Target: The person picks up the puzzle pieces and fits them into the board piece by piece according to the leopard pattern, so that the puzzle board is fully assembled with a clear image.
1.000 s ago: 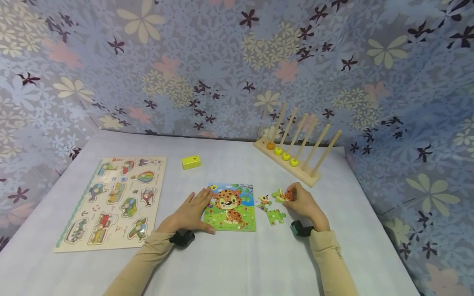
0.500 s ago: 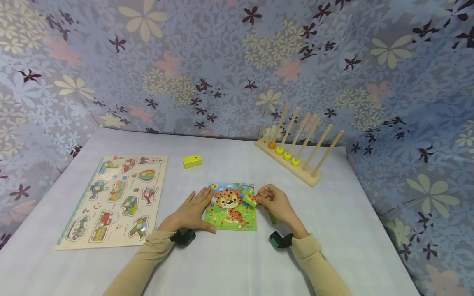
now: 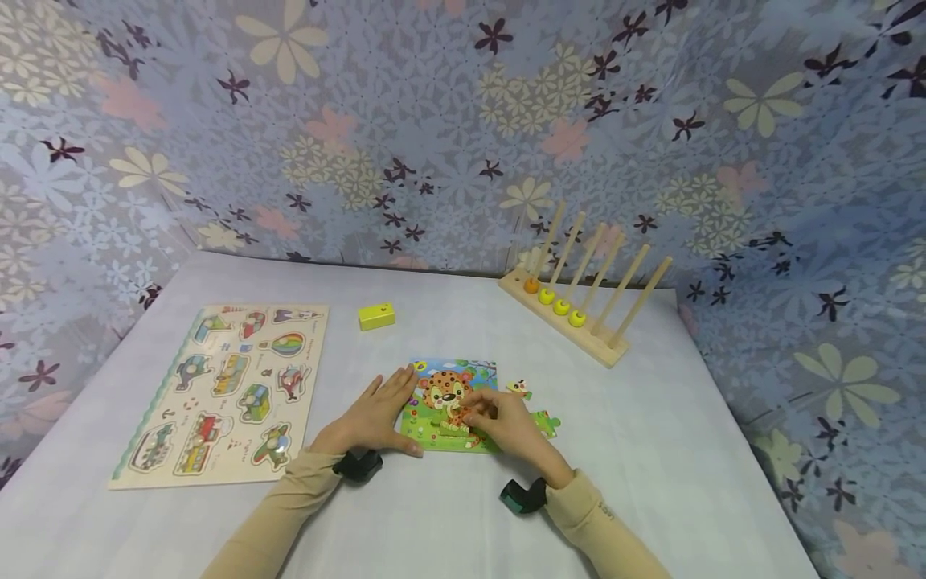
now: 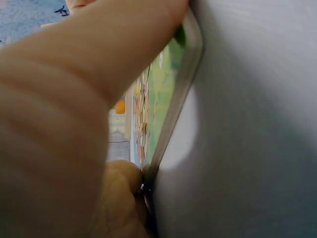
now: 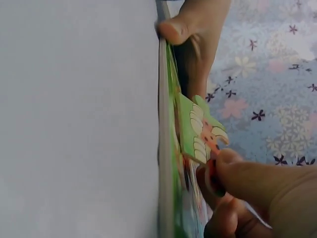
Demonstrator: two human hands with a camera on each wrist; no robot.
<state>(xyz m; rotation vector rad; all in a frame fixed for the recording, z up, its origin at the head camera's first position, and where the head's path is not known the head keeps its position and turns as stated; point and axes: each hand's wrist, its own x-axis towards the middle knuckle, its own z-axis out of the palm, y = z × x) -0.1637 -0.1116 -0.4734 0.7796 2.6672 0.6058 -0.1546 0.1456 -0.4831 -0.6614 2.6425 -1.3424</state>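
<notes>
A leopard jigsaw puzzle [image 3: 428,441] lies flat on the white-covered table. My left hand [image 3: 372,416] rests along its left side with fingers spread, the thumb at the near left corner. Between thumb and fingers, my right hand [image 3: 510,424] pinches a green, orange and cream puzzle piece [image 5: 190,126], tilted over the lower middle of the puzzle. Whether the piece touches the board I cannot tell. Right of the puzzle lie a small piece with a ladybug-like print [image 3: 518,388] and a green piece [image 3: 546,423], both partly behind the right hand.
A wooden board with vehicle pictures [image 3: 224,394] lies at the left. Behind the puzzle sits a yellow block [image 3: 376,316]. A wooden peg stand [image 3: 600,347] with one orange and several yellow beads stands at the back right. Flowered cloth [image 3: 434,145] hangs behind the table.
My right hand has picked up the puzzle piece from the right of the puzzle and carried it left, over the puzzle's lower middle. The left hand has stayed in place.
</notes>
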